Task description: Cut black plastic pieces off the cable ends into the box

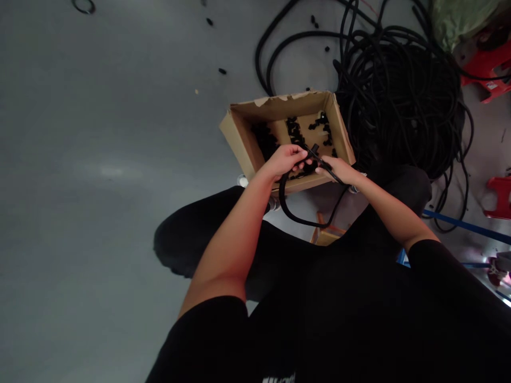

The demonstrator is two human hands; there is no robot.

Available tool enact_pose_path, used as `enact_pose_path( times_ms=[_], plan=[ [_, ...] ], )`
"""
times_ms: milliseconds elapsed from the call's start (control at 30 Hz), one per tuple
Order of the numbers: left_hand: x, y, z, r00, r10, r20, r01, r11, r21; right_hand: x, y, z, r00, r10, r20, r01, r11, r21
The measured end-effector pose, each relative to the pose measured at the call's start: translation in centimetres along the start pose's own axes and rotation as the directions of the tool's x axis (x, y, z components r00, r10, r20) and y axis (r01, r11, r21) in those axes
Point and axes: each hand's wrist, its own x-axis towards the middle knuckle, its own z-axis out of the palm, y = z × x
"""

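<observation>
A black rubber tube [284,205] hangs in a loop between my hands, over the near side of an open cardboard box [240,146]. My left hand [288,159] is closed, its fingertips pinching one part of the tube. The fingers of my right hand [338,169] are closed around the tube's other part, which runs slantwise across them. Between the fingertips a short, thicker black piece [315,148] sticks up; whether it is the tube's end or a separate fitting, I cannot tell. Small black pieces [294,129] lie in clusters inside the box, partly hidden by my hands.
A large tangled coil of black tubing [403,101] lies right of the box. Red stools [489,66] and a greenish plastic bag [459,21] are at the right. Small black bits [222,71] are scattered on the grey floor [99,117]. A wooden piece [328,235] shows between my legs.
</observation>
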Motion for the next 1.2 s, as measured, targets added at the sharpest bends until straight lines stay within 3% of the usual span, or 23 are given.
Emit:
enact_pose_path(
  times_ms=[200, 300, 467, 533, 633, 733, 967, 1200],
  plan=[
    [0.1, 0.4, -0.7, 0.999, -0.038, 0.009, 0.038, 0.999, -0.009, 0.0, 0.6, -0.2, 0.997, 0.051, 0.055, -0.053, 0.998, 0.040],
    [0.0, 0.2, -0.3, 0.993, -0.082, 0.079, 0.083, 0.996, -0.010, -0.2, 0.7, -0.3, 0.993, 0.007, 0.119, -0.014, 0.998, 0.065],
    [-0.2, 0.0, -0.3, 0.976, -0.124, 0.178, 0.136, 0.989, -0.054, -0.5, 0.7, -0.1, 0.992, -0.048, 0.113, 0.037, 0.994, 0.100],
    [-0.1, 0.0, -0.7, 0.982, -0.129, 0.141, 0.142, 0.986, -0.090, -0.5, 0.8, -0.1, 0.993, 0.001, 0.121, -0.017, 0.991, 0.131],
    [0.1, 0.1, -1.2, 0.991, -0.134, -0.005, 0.132, 0.980, -0.150, -0.5, 1.2, 0.1, 0.992, 0.073, 0.101, -0.089, 0.982, 0.169],
    [0.3, 0.1, -1.0, 0.988, -0.084, -0.126, 0.057, 0.976, -0.209, -0.3, 1.9, 0.2, 0.995, 0.082, 0.050, -0.091, 0.972, 0.215],
    [0.6, -0.7, 0.5, 0.981, 0.174, -0.085, -0.188, 0.960, -0.207, 0.1, 2.5, 1.1, 0.996, -0.093, 0.012, 0.091, 0.987, 0.132],
    [0.6, -1.0, 2.1, 0.975, 0.148, -0.168, -0.178, 0.967, -0.180, 0.5, 1.9, 1.4, 0.994, -0.110, -0.012, 0.111, 0.988, 0.109]
  ],
)
